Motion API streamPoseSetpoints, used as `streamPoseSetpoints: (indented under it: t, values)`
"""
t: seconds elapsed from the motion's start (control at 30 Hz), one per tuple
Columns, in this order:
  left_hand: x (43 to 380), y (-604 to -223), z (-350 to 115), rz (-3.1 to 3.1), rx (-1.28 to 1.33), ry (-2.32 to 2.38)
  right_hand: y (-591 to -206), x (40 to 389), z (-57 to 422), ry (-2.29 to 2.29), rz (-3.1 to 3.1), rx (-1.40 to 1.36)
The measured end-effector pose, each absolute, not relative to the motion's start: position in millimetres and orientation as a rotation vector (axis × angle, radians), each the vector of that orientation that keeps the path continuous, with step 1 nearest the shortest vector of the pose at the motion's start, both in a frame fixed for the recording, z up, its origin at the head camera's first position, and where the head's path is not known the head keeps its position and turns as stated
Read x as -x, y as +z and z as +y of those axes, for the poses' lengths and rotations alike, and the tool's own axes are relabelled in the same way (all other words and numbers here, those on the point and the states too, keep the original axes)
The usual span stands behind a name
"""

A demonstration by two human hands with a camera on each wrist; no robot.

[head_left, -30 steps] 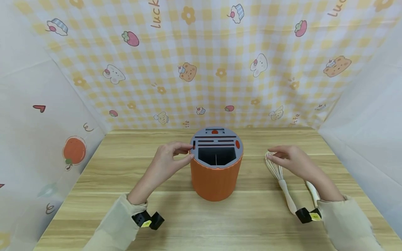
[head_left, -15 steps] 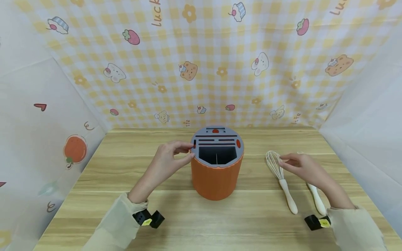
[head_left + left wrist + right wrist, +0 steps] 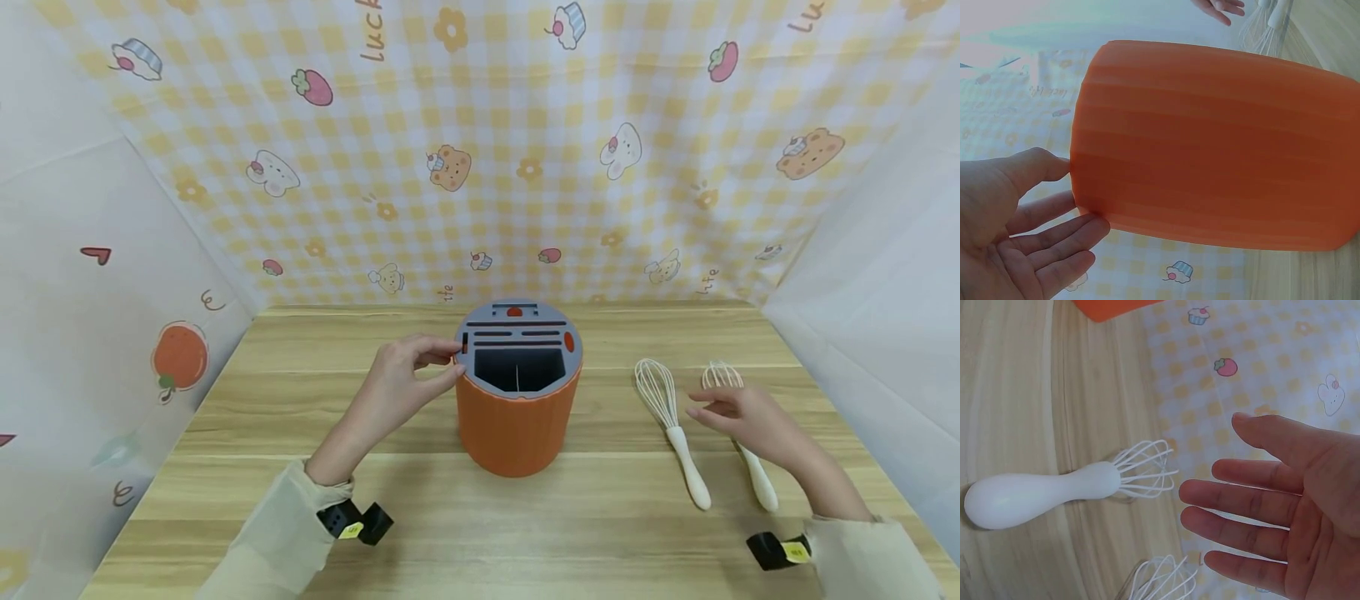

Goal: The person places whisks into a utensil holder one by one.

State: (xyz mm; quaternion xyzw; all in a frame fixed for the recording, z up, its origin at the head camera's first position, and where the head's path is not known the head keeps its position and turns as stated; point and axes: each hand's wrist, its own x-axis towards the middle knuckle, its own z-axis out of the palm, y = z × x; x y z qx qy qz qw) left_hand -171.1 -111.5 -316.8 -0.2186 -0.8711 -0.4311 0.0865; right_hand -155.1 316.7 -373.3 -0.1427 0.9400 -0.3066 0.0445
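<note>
An orange round knife block with a grey slotted top stands mid-table. My left hand touches the left of its rim, thumb and fingertips apart; in the left wrist view the fingers lie loosely against its orange side. To the right lie two white whisks, handles toward me. The left whisk shows in full. My right hand hovers over the right whisk, hiding its middle. In the right wrist view its fingers are loosely extended, holding nothing, beside the wire loops.
The wooden table runs back to a yellow checked cloth with cartoon prints. White cloth walls close in both sides. The block's top has narrow slots and a large divided opening at the front.
My right hand has drifted right and toward me, from the left whisk's wire head to above the right whisk, uncovering the left one. My left hand stays at the block's rim.
</note>
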Motion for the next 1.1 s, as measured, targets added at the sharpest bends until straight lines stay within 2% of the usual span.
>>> streamPoseSetpoints:
  t: [0.83,1.1]
  values:
    - [172,-319,-112,-2.591,0.644,-1.301,-404,132,324,-1.001,2.824,0.307]
    - [172,-318,-111,-2.588,0.648,-1.307,-412,130,322,-0.951,2.85,0.341]
